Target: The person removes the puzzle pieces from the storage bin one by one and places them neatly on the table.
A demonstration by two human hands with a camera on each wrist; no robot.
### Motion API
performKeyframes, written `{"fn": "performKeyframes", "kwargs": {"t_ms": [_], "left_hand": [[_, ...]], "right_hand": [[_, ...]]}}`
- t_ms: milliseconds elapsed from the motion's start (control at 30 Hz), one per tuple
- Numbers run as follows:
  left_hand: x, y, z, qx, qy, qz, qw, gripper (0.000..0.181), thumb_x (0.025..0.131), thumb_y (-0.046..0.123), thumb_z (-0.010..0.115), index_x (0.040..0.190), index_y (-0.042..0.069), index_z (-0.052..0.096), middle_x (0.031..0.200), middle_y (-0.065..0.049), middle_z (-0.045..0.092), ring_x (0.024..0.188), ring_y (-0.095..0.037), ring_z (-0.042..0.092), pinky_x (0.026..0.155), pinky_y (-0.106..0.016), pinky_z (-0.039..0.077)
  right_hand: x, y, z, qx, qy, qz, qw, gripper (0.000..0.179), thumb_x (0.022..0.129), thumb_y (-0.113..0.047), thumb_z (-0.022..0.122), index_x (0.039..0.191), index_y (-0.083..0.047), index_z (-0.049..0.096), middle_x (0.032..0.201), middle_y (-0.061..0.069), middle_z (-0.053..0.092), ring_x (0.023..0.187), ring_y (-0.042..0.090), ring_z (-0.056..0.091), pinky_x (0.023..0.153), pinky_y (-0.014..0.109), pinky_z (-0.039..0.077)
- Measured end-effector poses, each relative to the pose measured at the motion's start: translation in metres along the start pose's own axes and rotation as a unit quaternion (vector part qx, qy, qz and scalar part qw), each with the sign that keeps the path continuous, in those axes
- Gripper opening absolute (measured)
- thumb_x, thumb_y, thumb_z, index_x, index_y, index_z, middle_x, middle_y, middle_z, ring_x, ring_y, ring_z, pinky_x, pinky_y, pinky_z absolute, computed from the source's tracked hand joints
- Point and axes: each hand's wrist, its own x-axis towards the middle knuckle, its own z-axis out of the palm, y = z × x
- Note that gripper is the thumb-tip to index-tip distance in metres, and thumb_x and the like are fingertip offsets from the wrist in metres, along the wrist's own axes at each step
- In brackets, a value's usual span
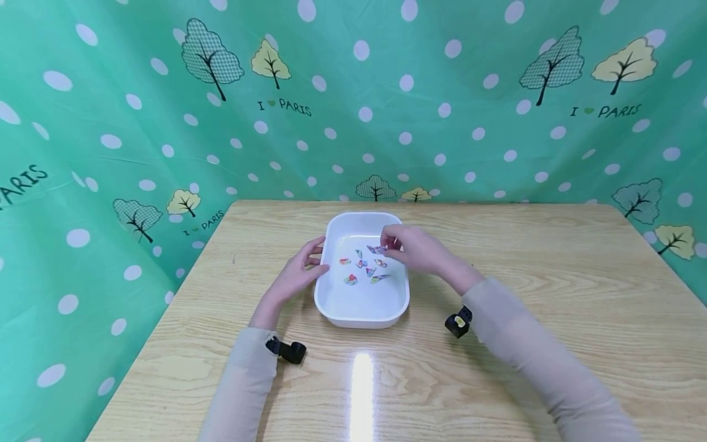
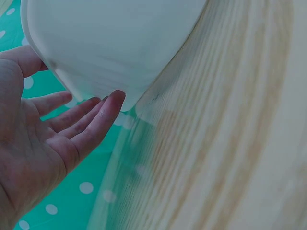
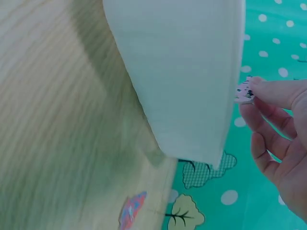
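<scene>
— Firstly, layout?
— Wooden table [image 1: 552, 264]; on it, white tub [image 1: 356, 304].
— Grip?
— Left hand [image 1: 295, 276]: fingers extended, touching tub's left side. Right hand [image 1: 417, 248]: pinching patterned piece [image 3: 245, 93] over tub. Other colourful pieces [image 1: 350, 280] lie scattered on tub floor.

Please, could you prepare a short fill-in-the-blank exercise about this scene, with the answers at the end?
1. A small patterned piece is pinched by the person's ____ hand.
2. The left hand is at the side of a tub whose colour is ____.
3. On the curtain, the word after "I" and the heart is ____.

Missing words: right; white; PARIS
</scene>
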Motion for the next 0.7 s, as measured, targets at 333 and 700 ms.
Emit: {"fn": "performKeyframes", "kwargs": {"t_ms": [333,700], "left_hand": [[0.0,0.0,0.0,-0.004,0.001,0.002,1.0,0.061,0.089,0.012,0.054,0.143,0.009,0.025,0.136,-0.02,0.038,0.115,-0.035,0.045,0.094,-0.045,0.043],[-0.001,0.002,0.001,-0.001,0.005,-0.001,1.0,0.06,0.09,0.012,0.053,0.143,0.009,0.025,0.135,-0.02,0.038,0.114,-0.034,0.046,0.093,-0.044,0.044]], "right_hand": [[-0.011,0.014,-0.017,0.032,0.049,0.019,0.9981,0.005,0.086,-0.017,0.062,0.088,-0.015,0.058,0.083,0.0,0.064,0.068,0.014,0.058,0.056,0.025,0.05],[-0.025,0.038,-0.024,0.051,0.072,0.048,0.9949,0.007,0.088,-0.021,0.06,0.086,-0.015,0.057,0.079,0.003,0.064,0.064,0.015,0.059,0.057,0.028,0.05]]}}
